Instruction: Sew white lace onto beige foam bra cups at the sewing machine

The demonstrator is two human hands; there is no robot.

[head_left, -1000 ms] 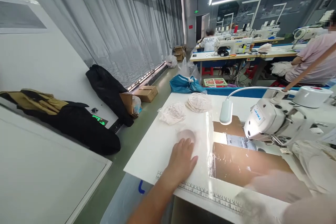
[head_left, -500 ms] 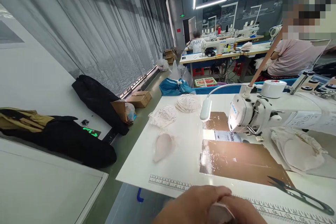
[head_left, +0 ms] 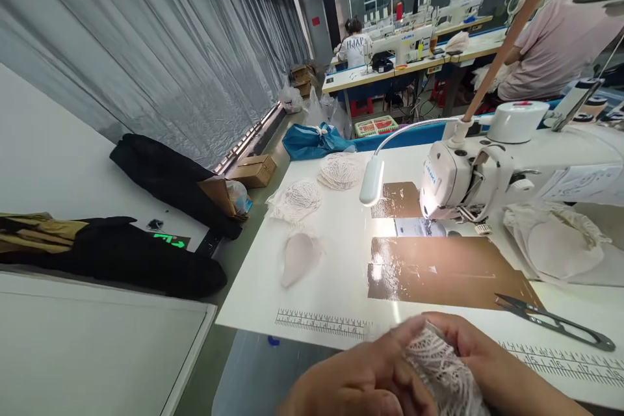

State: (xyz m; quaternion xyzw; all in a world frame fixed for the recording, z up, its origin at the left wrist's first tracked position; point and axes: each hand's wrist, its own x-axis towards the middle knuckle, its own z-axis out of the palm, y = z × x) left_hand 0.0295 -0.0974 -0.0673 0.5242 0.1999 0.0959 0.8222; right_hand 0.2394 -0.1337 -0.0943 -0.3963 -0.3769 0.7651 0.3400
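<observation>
At the table's front edge, my left hand [head_left: 365,374] and my right hand [head_left: 465,341] both grip a pale lace bra cup [head_left: 446,370], their fingers closed on its upper edge. The lace side shows between them, and its lower part runs out of the picture. Beyond my left hand lies a smooth beige cup piece [head_left: 299,259] with sheer fabric around it. Farther back are a lace piece [head_left: 296,201] and a stack of lace pieces [head_left: 340,172]. To the right of my right hand rest dark thread snips [head_left: 556,323].
A white sewing machine [head_left: 453,179] with a lit lamp [head_left: 372,181] stands at the right above brown tape [head_left: 439,270] on the white table [head_left: 258,292]. Beige fabric pieces [head_left: 560,247] lie beside it. A blue bag [head_left: 316,142] is behind; co-workers sit farther off.
The cup has turned, so its lace side now faces me instead of a smooth inside. My hands have moved slightly apart and more of the right forearm shows. The view has tilted downward.
</observation>
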